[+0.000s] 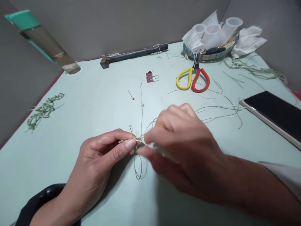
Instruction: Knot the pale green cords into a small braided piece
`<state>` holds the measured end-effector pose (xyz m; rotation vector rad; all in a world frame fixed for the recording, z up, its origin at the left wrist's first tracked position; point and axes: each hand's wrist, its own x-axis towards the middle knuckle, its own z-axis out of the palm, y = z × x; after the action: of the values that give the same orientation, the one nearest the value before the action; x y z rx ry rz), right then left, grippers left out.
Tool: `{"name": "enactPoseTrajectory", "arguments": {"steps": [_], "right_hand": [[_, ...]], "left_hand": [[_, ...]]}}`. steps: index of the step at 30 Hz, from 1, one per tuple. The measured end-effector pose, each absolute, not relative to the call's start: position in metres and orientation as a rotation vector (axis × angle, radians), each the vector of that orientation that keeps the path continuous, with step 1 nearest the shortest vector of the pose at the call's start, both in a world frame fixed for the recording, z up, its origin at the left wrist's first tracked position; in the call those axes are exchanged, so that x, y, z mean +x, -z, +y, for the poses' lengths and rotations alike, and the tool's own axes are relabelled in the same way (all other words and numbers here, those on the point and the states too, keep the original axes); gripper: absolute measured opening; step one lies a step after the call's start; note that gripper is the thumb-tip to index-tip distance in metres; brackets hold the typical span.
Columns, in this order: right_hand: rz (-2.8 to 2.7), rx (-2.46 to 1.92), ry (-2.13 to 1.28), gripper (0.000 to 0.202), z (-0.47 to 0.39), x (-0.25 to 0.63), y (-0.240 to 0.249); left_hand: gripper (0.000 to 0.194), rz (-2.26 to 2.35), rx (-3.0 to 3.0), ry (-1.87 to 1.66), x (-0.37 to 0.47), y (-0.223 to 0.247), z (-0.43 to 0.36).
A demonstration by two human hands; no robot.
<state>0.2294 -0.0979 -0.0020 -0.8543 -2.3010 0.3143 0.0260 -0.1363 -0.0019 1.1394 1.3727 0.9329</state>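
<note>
My left hand (pixel 103 153) pinches a small piece of knotted green cord (pixel 120 141) between thumb and fingertips. Thin loops stick out above and below the pinch, the longer green loop (pixel 138 169) hanging toward me. Close beside it, my right hand (pixel 176 141) is curled and somewhat blurred, with white and green strands running into its fingers. Its exact grip is partly hidden. Long loose green strands (pixel 218 108) trail from behind this hand to the right. A pale cord (pixel 141 91) with a tiny knot extends away from my left fingertips.
Beyond my hands lie a maroon binder clip (pixel 149 77), scissors with yellow and red handles (pixel 199 81), and a dark bar (pixel 136 55). A basket (pixel 211 57) holds translucent cups. A phone (pixel 277 113) lies right; knotted green cordwork (pixel 44 110) and a green-topped clear container (pixel 47 42) are left.
</note>
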Motion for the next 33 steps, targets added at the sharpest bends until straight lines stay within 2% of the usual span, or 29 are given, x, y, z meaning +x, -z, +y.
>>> {"name": "enactPoseTrajectory", "arguments": {"steps": [8, 13, 19, 23, 26, 30, 33], "right_hand": [[-2.419, -0.847, -0.381, 0.023, -0.11, 0.219, 0.018], [-2.421, -0.774, -0.543, 0.017, -0.11, 0.222, 0.014], [-2.53, -0.687, -0.511, 0.019, -0.12, 0.219, 0.02], [-2.617, -0.692, -0.509, 0.021, -0.12, 0.218, 0.024], [-2.492, -0.683, -0.496, 0.019, -0.114, 0.223, 0.02], [-2.263, -0.69, -0.461, 0.02, -0.101, 0.231, 0.008], [-2.226, -0.802, -0.581, 0.016, -0.09, 0.234, 0.003]], "left_hand": [[0.015, 1.376, 1.137, -0.973, 0.029, 0.001, -0.134], [0.016, 1.429, 1.183, -0.945, 0.028, 0.004, -0.135], [0.011, 1.425, 1.335, -0.916, 0.027, 0.001, -0.14], [0.014, 1.373, 1.413, -0.898, 0.026, -0.001, -0.139], [0.012, 1.351, 1.385, -0.911, 0.023, 0.001, -0.137], [0.019, 1.356, 1.315, -0.892, 0.02, 0.004, -0.135], [0.02, 1.319, 1.286, -0.87, 0.02, 0.005, -0.133]]}}
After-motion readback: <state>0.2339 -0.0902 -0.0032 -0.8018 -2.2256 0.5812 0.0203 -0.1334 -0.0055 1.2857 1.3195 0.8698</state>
